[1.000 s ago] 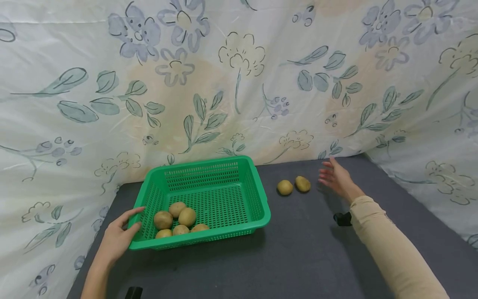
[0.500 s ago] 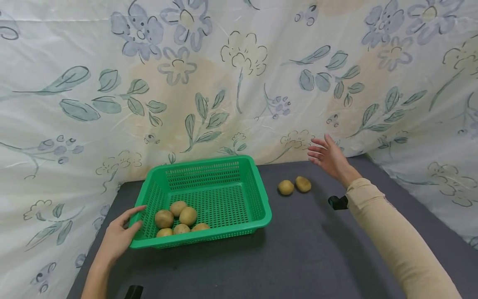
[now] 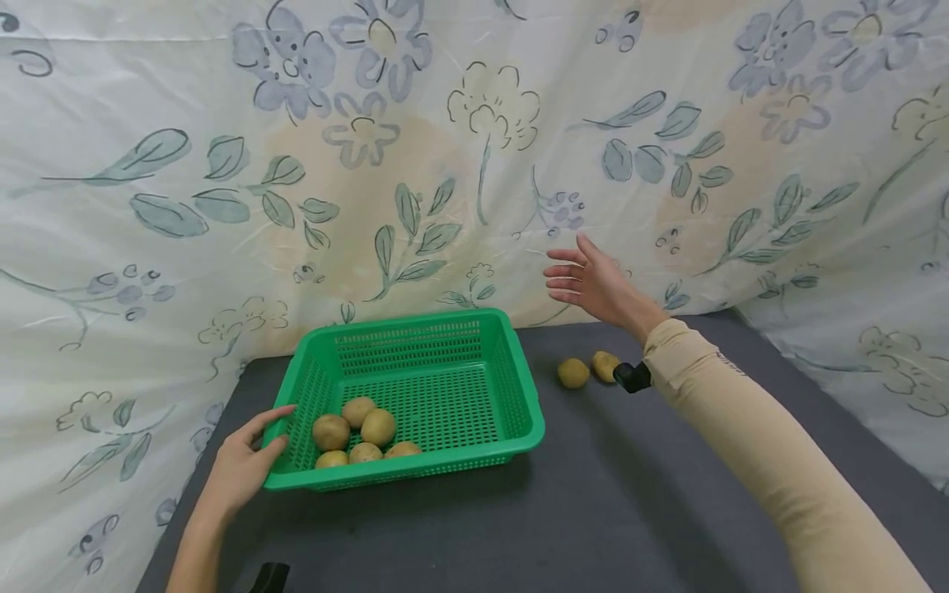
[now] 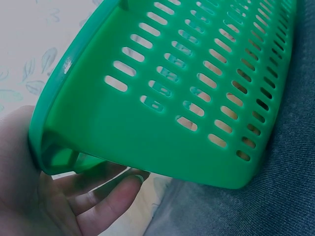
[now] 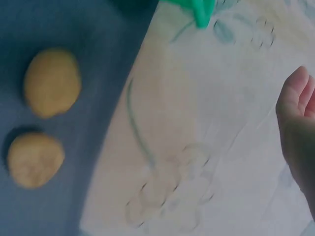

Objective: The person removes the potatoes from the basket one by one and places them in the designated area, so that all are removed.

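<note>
Basket (image 3: 448,403) is gripped by left hand (image 3: 240,468); should be held steady. Right hand (image 3: 596,280) is raised, empty, loosely spread; two potatoes (image 3: 573,374) lie below it, better to be approached from above.

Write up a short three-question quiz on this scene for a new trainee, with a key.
1. Count: How many potatoes lie on the dark table, outside the green basket?
2. True or false: The right hand is holding nothing.
3. Multiple choice: What does the left hand grip?
A) A potato
B) The green basket
C) The floral cloth

Key:
1. Two, side by side to the right of the green basket in the head view.
2. True; it is raised with its fingers extended and nothing in them.
3. B; its fingers are curled at the rim of the near left corner.
</note>
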`<action>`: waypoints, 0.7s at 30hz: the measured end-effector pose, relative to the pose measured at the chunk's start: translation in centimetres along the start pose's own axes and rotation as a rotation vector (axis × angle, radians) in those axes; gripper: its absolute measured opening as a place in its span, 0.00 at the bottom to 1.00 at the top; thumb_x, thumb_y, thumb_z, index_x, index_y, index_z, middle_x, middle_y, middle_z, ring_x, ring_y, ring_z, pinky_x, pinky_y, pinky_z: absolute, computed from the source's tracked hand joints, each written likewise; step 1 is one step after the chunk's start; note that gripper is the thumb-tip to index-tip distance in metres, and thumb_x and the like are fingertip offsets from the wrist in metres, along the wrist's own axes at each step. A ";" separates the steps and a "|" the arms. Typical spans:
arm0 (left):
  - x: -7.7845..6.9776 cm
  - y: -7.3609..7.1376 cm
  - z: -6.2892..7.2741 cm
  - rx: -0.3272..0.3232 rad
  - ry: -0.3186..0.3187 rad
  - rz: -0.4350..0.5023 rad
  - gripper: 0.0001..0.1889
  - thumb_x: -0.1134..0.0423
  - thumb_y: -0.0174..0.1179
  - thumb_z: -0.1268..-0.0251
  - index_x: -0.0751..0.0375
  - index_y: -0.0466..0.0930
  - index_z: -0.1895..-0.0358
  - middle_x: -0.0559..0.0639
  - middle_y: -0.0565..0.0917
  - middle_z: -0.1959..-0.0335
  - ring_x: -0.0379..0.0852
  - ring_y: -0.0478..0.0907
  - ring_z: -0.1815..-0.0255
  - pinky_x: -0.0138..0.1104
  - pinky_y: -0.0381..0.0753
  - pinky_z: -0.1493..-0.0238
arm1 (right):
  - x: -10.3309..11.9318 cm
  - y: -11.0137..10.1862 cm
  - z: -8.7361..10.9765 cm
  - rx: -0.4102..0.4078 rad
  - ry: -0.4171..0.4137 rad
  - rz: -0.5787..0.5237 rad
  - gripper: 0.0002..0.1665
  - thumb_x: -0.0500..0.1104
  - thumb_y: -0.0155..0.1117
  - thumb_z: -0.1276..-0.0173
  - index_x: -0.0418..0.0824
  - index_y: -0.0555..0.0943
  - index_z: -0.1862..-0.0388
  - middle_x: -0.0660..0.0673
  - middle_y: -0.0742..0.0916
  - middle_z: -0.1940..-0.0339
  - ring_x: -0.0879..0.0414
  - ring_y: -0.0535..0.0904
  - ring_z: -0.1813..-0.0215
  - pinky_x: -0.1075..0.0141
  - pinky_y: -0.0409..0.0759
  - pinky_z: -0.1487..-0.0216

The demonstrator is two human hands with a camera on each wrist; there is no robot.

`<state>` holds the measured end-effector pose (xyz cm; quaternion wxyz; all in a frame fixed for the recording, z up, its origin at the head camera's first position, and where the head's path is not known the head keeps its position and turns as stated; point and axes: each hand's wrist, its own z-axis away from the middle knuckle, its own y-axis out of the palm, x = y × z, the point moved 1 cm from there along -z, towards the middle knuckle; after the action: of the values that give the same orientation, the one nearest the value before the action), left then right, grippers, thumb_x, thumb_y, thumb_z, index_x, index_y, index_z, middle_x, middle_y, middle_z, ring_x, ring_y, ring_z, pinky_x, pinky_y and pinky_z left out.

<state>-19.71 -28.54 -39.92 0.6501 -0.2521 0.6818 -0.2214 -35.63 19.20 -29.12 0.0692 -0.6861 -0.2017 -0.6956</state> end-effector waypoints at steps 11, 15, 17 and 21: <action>0.1 -0.1 0.0 -0.011 0.023 0.009 0.23 0.64 0.49 0.27 0.62 0.64 0.31 0.72 0.63 0.34 0.65 0.74 0.46 0.38 0.74 0.68 | -0.9 6.1 -3.2 0.173 0.108 0.055 0.44 0.66 0.30 0.25 0.33 0.55 0.27 0.36 0.73 0.45 0.45 0.71 0.44 0.52 0.67 0.39; 0.1 0.0 0.0 -0.023 0.031 0.016 0.23 0.64 0.49 0.27 0.62 0.65 0.31 0.72 0.65 0.35 0.58 0.77 0.54 0.37 0.73 0.72 | -1.1 8.0 -4.0 0.246 0.138 0.084 0.44 0.66 0.28 0.25 0.33 0.55 0.26 0.33 0.71 0.40 0.40 0.68 0.39 0.48 0.65 0.38; 0.1 0.0 0.0 -0.027 0.033 0.019 0.23 0.65 0.49 0.28 0.63 0.65 0.31 0.72 0.66 0.36 0.56 0.78 0.56 0.37 0.73 0.73 | -1.4 8.8 -4.3 0.272 0.155 0.082 0.44 0.66 0.28 0.25 0.33 0.55 0.26 0.32 0.70 0.39 0.39 0.67 0.39 0.48 0.66 0.39; 0.2 0.0 0.1 -0.036 0.031 0.017 0.23 0.65 0.50 0.28 0.62 0.66 0.31 0.72 0.67 0.36 0.56 0.78 0.55 0.36 0.74 0.72 | -1.9 10.2 -4.9 0.303 0.183 0.069 0.44 0.65 0.28 0.24 0.32 0.56 0.27 0.34 0.73 0.43 0.36 0.65 0.37 0.45 0.63 0.38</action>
<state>-19.63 -28.67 -40.02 0.6365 -0.2545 0.6978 -0.2076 -36.29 7.76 -29.03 0.2138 -0.6080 -0.2732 -0.7141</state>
